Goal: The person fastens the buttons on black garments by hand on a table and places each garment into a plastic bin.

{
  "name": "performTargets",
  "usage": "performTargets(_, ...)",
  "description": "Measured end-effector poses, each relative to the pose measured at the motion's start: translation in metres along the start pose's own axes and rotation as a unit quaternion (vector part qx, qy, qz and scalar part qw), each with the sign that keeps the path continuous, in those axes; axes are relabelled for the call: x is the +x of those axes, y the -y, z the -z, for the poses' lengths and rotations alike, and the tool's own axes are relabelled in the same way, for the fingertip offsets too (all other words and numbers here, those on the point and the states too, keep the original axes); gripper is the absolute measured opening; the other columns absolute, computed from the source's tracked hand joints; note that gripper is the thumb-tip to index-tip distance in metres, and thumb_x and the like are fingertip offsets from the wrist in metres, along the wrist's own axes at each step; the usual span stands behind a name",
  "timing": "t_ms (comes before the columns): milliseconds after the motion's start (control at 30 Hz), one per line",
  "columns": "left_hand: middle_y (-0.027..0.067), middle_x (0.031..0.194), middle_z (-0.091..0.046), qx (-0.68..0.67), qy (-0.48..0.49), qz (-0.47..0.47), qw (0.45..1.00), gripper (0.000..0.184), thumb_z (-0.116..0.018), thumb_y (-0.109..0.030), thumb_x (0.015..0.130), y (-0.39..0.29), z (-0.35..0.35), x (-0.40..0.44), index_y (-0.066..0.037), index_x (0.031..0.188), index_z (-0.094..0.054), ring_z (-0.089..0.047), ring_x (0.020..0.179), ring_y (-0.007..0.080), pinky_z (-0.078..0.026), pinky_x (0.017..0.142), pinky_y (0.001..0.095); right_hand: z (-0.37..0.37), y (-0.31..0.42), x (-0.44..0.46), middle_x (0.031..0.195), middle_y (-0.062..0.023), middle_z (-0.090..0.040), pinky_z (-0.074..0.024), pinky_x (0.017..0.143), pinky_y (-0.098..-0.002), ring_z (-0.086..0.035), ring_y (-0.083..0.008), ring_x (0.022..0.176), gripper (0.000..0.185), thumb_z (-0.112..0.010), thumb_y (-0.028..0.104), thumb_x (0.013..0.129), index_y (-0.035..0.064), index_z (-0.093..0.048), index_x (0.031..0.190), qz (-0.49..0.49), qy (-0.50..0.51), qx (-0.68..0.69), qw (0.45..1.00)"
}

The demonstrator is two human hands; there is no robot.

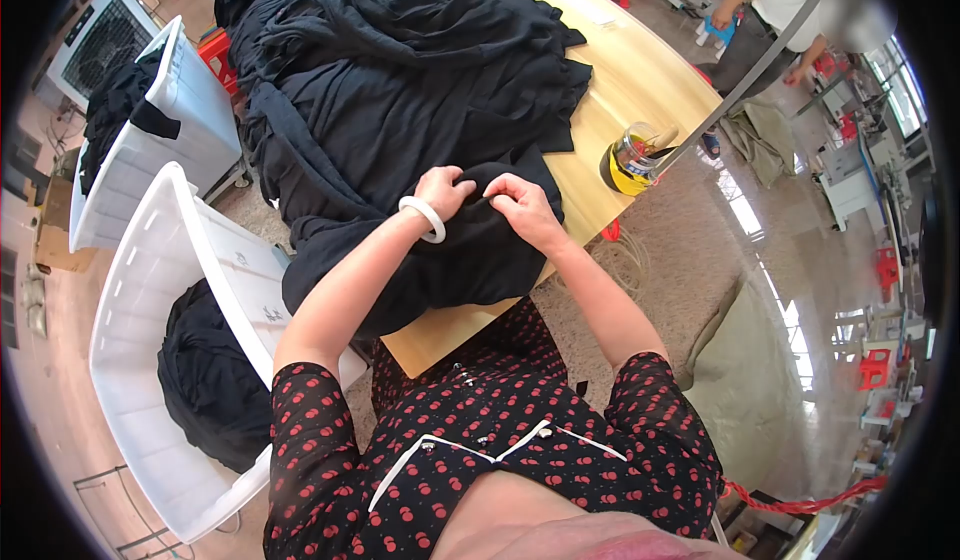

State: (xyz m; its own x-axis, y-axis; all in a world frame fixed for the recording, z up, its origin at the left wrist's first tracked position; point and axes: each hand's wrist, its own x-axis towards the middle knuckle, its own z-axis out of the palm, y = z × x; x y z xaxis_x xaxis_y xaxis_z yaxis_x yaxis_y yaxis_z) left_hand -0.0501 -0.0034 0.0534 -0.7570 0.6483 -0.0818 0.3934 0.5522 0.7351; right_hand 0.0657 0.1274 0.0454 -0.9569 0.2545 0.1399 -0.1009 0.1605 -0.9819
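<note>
A large heap of black cloth (420, 70) covers much of the wooden table (650, 85). At the heap's near side, my left hand (441, 191), below which a white bangle (423, 219) circles the wrist, has its fingers closed on the black cloth. Just to the right, my right hand (524, 207) pinches the same cloth between thumb and fingers. A short stretch of dark fabric lies between the two hands. The fingertips are partly hidden by the folds.
Left of the table, a white bin (130, 360) and another bin (200, 110) hold black cloth. A jar with a yellow label (630, 165) stands at the table's right edge, near a grey metal bar (760, 65). A person (785, 0) stands at the upper right.
</note>
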Motion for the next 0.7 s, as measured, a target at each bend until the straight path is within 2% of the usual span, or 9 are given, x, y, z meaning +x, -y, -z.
performTargets(33,0.0196,0.084,-0.065,-0.004,0.011,0.020,1.000,0.027,-0.060,-0.021,0.080,-0.004,0.005,0.002,0.004,0.091,-0.064,-0.063,0.081,0.0278,-0.047,0.073,0.0350,0.001,0.006,0.000,0.074,-0.0037,-0.060,-0.0442,0.066,-0.0240,-0.056,-0.0104,0.070,0.009,-0.054,0.006,0.077,0.0018,-0.060,0.082,0.012,-0.007,-0.054,0.998)
performTargets(100,0.0196,0.083,-0.065,-0.003,0.016,-0.001,1.000,0.028,-0.059,-0.021,0.080,-0.010,0.011,0.000,0.004,0.091,-0.064,-0.063,0.080,0.0269,-0.046,0.073,0.0350,-0.003,0.018,0.000,0.074,-0.0085,-0.063,-0.0460,0.064,-0.0274,-0.060,-0.0167,0.068,0.011,-0.055,0.008,0.075,0.0035,-0.061,0.083,0.038,-0.018,-0.160,0.986)
performTargets(133,0.0202,0.084,-0.064,-0.018,0.027,-0.002,0.999,0.028,-0.059,-0.021,0.079,-0.015,0.011,-0.002,0.004,0.090,-0.064,-0.063,0.081,0.0290,-0.046,0.074,0.0359,-0.002,0.019,0.002,0.078,-0.0116,-0.063,-0.0470,0.065,-0.0319,-0.061,-0.0254,0.072,0.013,-0.056,0.010,0.073,0.0049,-0.061,0.083,0.040,-0.014,-0.191,0.981)
performTargets(200,0.0215,0.085,-0.064,-0.046,0.052,-0.001,0.998,0.027,-0.059,-0.022,0.078,-0.022,0.010,-0.006,0.002,0.089,-0.065,-0.061,0.084,0.0332,-0.046,0.076,0.0379,-0.003,0.017,0.003,0.079,-0.0116,-0.063,-0.0473,0.066,-0.0341,-0.061,-0.0274,0.074,0.012,-0.056,0.011,0.072,0.0049,-0.061,0.082,0.053,-0.013,-0.230,0.972)
performTargets(300,0.0220,0.084,-0.064,-0.064,0.073,0.027,0.995,0.027,-0.058,-0.021,0.077,-0.020,0.007,-0.007,0.003,0.087,-0.065,-0.061,0.083,0.0330,-0.046,0.076,0.0374,-0.006,0.011,0.003,0.079,-0.0117,-0.063,-0.0476,0.067,-0.0365,-0.061,-0.0294,0.076,0.011,-0.057,0.011,0.071,0.0051,-0.060,0.080,0.064,-0.014,-0.259,0.964)
performTargets(433,0.0227,0.083,-0.063,-0.018,0.074,0.022,0.997,0.028,-0.058,-0.021,0.076,-0.010,0.002,-0.005,0.004,0.085,-0.065,-0.062,0.083,0.0332,-0.046,0.075,0.0384,-0.008,0.006,0.004,0.079,-0.0128,-0.063,-0.0479,0.067,-0.0381,-0.061,-0.0306,0.077,0.009,-0.058,0.011,0.071,0.0056,-0.060,0.079,0.052,-0.006,-0.286,0.957)
performTargets(533,0.0233,0.083,-0.063,-0.001,0.065,0.013,0.998,0.027,-0.057,-0.021,0.076,-0.011,0.003,-0.007,0.005,0.083,-0.064,-0.061,0.083,0.0346,-0.046,0.075,0.0402,-0.011,0.013,0.003,0.078,-0.0121,-0.064,-0.0484,0.067,-0.0346,-0.063,-0.0269,0.075,0.013,-0.058,0.008,0.071,0.0022,-0.060,0.083,0.027,-0.029,-0.276,0.960)
performTargets(633,0.0228,0.083,-0.063,0.036,0.047,-0.021,0.998,0.026,-0.057,-0.020,0.077,-0.008,-0.001,-0.007,0.005,0.081,-0.063,-0.060,0.083,0.0363,-0.046,0.074,0.0413,-0.009,0.011,0.002,0.079,-0.0121,-0.064,-0.0486,0.067,-0.0364,-0.063,-0.0284,0.076,0.012,-0.060,0.010,0.073,0.0027,-0.060,0.083,0.041,-0.033,-0.318,0.947)
performTargets(700,0.0218,0.084,-0.063,0.084,0.045,-0.042,0.995,0.024,-0.056,-0.019,0.079,-0.011,-0.002,-0.006,0.005,0.080,-0.061,-0.059,0.084,0.0375,-0.045,0.073,0.0411,-0.007,0.007,0.001,0.077,-0.0122,-0.064,-0.0473,0.066,-0.0390,-0.062,-0.0297,0.075,0.009,-0.060,0.010,0.073,0.0036,-0.059,0.079,0.097,-0.036,-0.356,0.929)
